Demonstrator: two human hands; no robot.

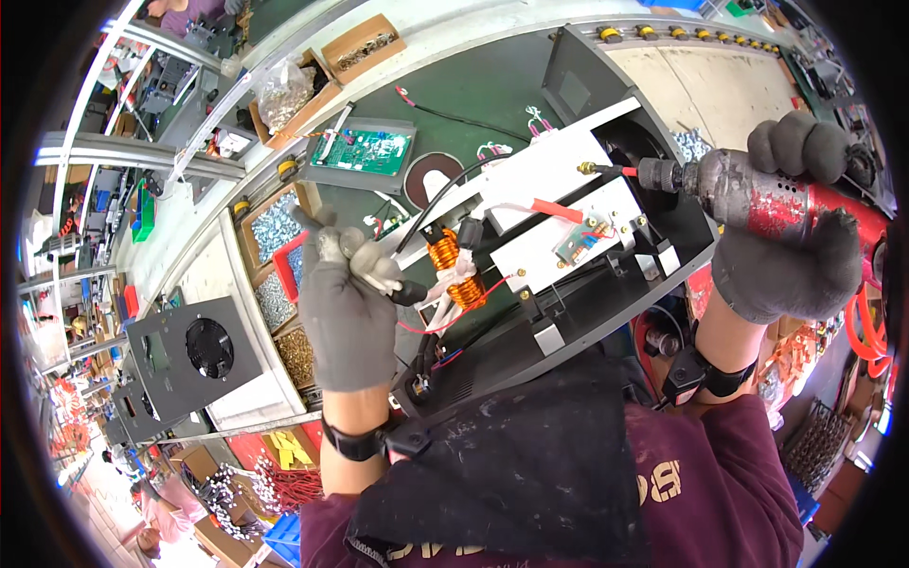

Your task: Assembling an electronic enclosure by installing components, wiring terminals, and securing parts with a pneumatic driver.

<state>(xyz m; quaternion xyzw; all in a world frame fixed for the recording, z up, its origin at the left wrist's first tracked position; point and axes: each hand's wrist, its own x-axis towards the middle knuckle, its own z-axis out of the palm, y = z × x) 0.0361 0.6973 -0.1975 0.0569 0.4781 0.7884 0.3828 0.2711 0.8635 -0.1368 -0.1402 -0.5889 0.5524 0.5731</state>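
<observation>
My right hand [791,241], in a grey glove, is wrapped around a worn red power screwdriver [757,194]. The driver's bit reaches left to a brass-coloured terminal [587,168] on the white board [559,147] of an open dark metal chassis [473,355]. At the chassis's left end my gloved left hand [352,312] has its fingers curled around a cable [409,292], where a black sleeve shows; its tip is hidden by the fingers. Beside that hand sits a copper-wound coil [457,275] with white leads. A red-sleeved lead [557,209] crosses the boards.
A green circuit board [371,151] lies on a metal plate behind the chassis. Bins of small screws [276,222] stand at left, near a dark fan panel [194,355]. Cardboard boxes [363,47] hold small parts at the back. Other people are at the left rim.
</observation>
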